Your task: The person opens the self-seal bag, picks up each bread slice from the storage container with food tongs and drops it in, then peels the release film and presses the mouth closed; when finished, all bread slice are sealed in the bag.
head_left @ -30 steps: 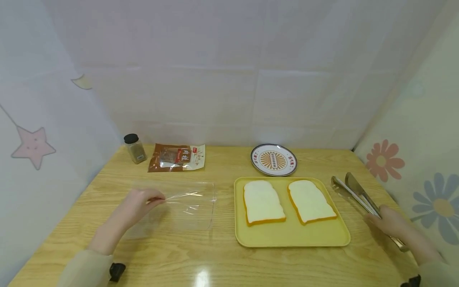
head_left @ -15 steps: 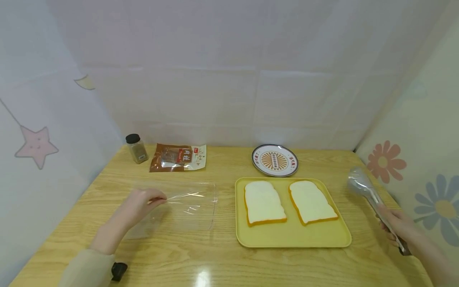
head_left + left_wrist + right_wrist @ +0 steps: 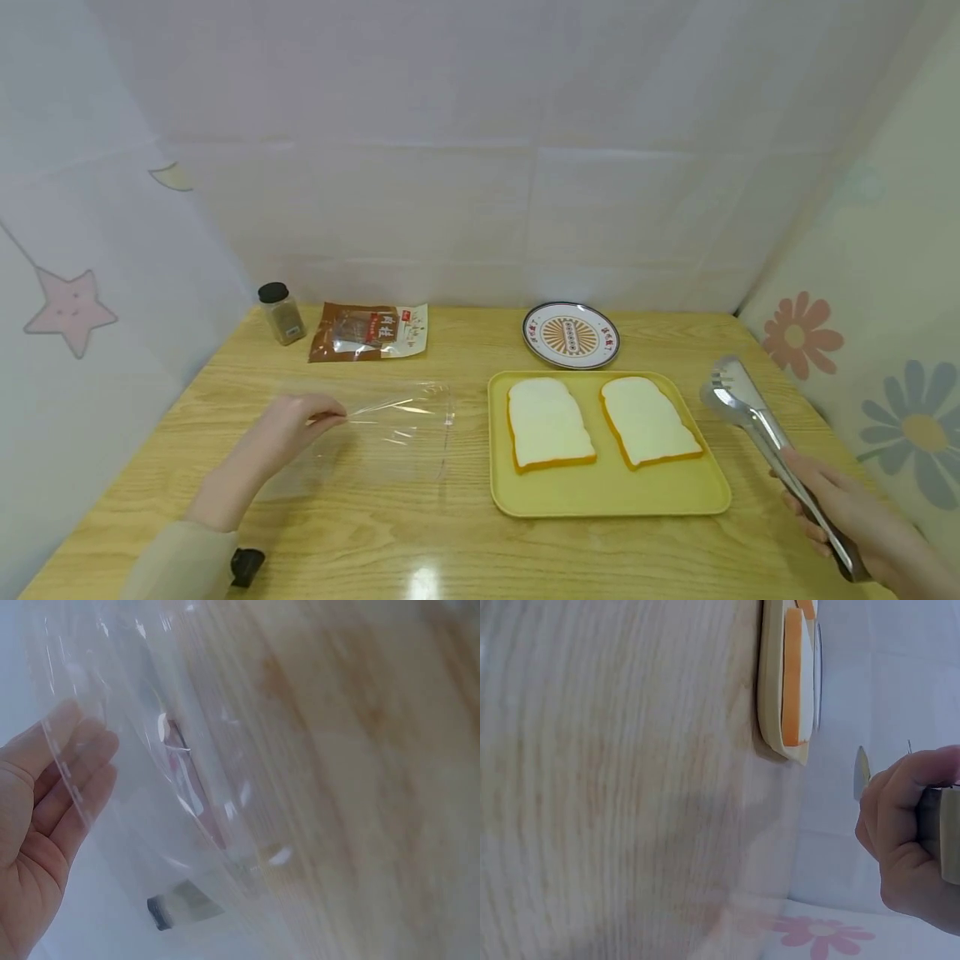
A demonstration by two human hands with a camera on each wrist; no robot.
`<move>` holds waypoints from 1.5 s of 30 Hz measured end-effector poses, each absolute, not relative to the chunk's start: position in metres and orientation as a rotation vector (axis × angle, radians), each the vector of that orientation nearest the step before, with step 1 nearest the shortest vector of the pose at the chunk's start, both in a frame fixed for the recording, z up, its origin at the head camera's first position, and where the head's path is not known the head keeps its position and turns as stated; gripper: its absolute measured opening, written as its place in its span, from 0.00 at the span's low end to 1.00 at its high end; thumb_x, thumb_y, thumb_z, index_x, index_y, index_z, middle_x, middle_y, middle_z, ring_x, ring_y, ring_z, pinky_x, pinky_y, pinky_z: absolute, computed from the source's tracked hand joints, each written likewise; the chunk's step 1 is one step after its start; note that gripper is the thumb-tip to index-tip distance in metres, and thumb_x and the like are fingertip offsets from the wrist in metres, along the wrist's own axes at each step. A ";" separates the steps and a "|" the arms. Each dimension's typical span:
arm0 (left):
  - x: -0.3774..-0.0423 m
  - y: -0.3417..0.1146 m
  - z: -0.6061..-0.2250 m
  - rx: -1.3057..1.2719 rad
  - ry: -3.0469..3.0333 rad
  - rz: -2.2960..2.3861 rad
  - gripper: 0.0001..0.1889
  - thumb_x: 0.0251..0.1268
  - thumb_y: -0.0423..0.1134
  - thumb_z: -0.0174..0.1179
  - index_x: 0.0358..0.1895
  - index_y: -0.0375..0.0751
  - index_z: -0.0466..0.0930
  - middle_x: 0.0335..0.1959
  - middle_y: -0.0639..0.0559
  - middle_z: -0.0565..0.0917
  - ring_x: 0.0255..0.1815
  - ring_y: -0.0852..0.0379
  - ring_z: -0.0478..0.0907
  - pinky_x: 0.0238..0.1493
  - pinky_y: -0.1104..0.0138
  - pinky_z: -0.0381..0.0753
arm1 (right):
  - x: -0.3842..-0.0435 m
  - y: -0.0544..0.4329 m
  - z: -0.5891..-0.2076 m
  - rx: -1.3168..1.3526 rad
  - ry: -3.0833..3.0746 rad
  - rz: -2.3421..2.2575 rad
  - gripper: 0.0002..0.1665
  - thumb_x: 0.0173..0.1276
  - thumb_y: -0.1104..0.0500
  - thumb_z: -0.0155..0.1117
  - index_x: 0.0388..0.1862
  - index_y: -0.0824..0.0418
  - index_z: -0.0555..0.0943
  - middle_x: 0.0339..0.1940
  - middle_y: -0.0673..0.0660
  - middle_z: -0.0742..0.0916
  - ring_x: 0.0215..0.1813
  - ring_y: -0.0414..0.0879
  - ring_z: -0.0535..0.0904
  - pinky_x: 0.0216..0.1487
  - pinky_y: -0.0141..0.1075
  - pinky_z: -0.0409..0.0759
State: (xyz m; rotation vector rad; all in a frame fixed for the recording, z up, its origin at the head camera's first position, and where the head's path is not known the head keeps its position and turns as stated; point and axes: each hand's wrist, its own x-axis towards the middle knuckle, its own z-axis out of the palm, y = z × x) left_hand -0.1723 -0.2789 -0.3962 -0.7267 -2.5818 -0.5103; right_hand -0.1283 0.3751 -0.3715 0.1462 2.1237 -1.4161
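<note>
On the left of the table, a clear plastic bag (image 3: 408,442) lies with one edge lifted. My left hand (image 3: 288,433) pinches that edge between thumb and fingers; the left wrist view shows the see-through film (image 3: 187,825) across the fingertips. Over at the right, my right hand (image 3: 836,504) grips metal tongs (image 3: 768,433) by the handles, arms parted at the tips. The tong tips point away, beside a yellow tray (image 3: 607,502). Two white bread slices (image 3: 551,423) with orange crusts lie flat on it, side by side. In the right wrist view the fingers (image 3: 900,817) curl round the handle.
Behind the tray is a round patterned plate (image 3: 572,335). A brown and cream food packet (image 3: 367,332) lies at the back left, next to a black-lidded spice jar (image 3: 282,315). Cloth-covered walls (image 3: 480,183) stand behind and on both sides of the table.
My right hand has lifted the tongs from the table's right side and turned them, so both arms show spread. The left hand has stayed pinching the bag's edge.
</note>
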 end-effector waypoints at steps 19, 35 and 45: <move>-0.176 -0.281 -0.397 -0.774 -2.549 -0.520 0.08 0.47 0.27 0.69 0.30 0.43 0.86 0.28 0.55 0.87 0.27 0.64 0.82 0.29 0.71 0.83 | -0.082 0.369 -0.382 0.061 2.079 -1.291 0.33 0.78 0.42 0.32 0.40 0.75 0.63 0.24 0.50 0.75 0.20 0.38 0.69 0.17 0.31 0.70; -0.177 -0.281 -0.400 -0.773 -2.535 -0.511 0.08 0.45 0.27 0.70 0.29 0.44 0.86 0.28 0.56 0.87 0.28 0.63 0.82 0.29 0.70 0.83 | -0.076 0.371 -0.392 0.065 1.889 -1.425 0.30 0.78 0.43 0.34 0.44 0.70 0.70 0.22 0.50 0.77 0.19 0.39 0.68 0.19 0.30 0.71; -0.180 -0.279 -0.398 -0.785 -2.534 -0.508 0.09 0.46 0.27 0.69 0.29 0.46 0.86 0.27 0.57 0.86 0.27 0.65 0.81 0.29 0.71 0.83 | -0.080 0.354 -0.395 0.113 1.952 -1.396 0.29 0.77 0.40 0.35 0.32 0.62 0.70 0.20 0.48 0.75 0.15 0.37 0.63 0.14 0.29 0.61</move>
